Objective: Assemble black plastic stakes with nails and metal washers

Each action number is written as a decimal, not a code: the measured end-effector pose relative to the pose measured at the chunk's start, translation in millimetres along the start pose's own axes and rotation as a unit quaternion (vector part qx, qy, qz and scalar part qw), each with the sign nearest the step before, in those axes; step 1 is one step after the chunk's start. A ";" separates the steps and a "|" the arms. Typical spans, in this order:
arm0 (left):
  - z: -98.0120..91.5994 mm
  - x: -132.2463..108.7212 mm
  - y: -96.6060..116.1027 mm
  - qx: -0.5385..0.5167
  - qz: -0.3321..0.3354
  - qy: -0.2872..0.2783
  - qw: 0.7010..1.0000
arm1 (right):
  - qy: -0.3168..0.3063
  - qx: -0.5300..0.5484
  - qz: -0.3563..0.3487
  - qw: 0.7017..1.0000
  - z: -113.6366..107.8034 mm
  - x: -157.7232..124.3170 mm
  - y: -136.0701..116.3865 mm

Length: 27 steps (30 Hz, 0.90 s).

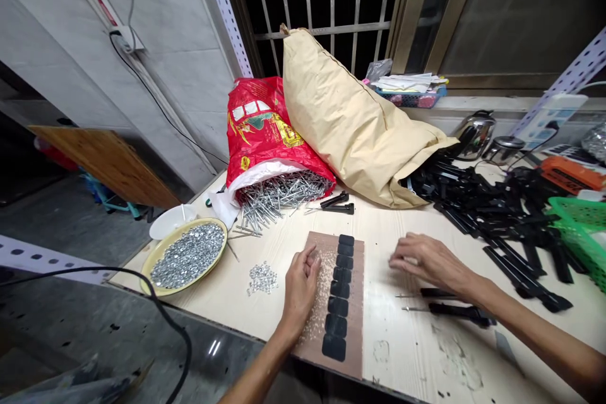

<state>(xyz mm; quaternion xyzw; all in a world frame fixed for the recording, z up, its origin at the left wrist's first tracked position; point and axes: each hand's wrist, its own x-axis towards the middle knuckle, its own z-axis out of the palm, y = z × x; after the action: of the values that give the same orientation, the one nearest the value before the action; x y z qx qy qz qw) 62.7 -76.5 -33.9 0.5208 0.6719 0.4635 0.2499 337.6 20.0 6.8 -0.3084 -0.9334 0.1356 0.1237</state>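
My left hand rests at the left edge of a brown board, its fingertips pressed together; anything between them is hidden. On the board lies a column of several black square pieces, with pale speckles beside it. To the right of the board, my right hand hovers over the table, slightly blurred, fingers loosely bent and nothing visible in them. Under its wrist lie two black plastic parts with thin metal pins pointing left. A small heap of clear and silvery bits sits left of my left hand.
A yellow bowl holds small metal washers. Behind stand a red sack spilling long nails and a tan paper sack. Black plastic parts are piled at right beside a green basket. The table's front edge runs below.
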 end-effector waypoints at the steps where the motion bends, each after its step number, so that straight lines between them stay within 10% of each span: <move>1: 0.2 -0.2 0.0 -0.004 -0.001 0.003 1.000 | 0.034 -0.013 0.002 0.999 2.2 16.3 2.7; 5: 2.1 -2.7 1.3 -0.014 -0.005 0.011 1.000 | 0.125 -0.064 -0.010 0.990 29.7 102.8 0.1; 12: -33.1 -8.5 -4.9 0.028 -0.004 0.083 0.996 | 0.082 -0.162 -0.094 0.979 75.6 196.7 -3.4; 19: -97.1 -7.2 -42.1 0.255 0.045 0.071 0.963 | 0.087 -0.181 -0.112 0.973 75.2 190.6 5.3; 27: -92.4 15.5 -45.9 0.450 0.045 -0.025 0.892 | 0.195 -0.113 -0.126 0.966 47.7 134.0 -30.9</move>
<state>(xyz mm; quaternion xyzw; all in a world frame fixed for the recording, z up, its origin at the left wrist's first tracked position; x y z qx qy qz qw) -39.6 -96.9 -31.0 0.6189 0.7777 0.1092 -0.0154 201.4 69.3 -7.8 -0.2209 -0.9317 -0.0505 0.2839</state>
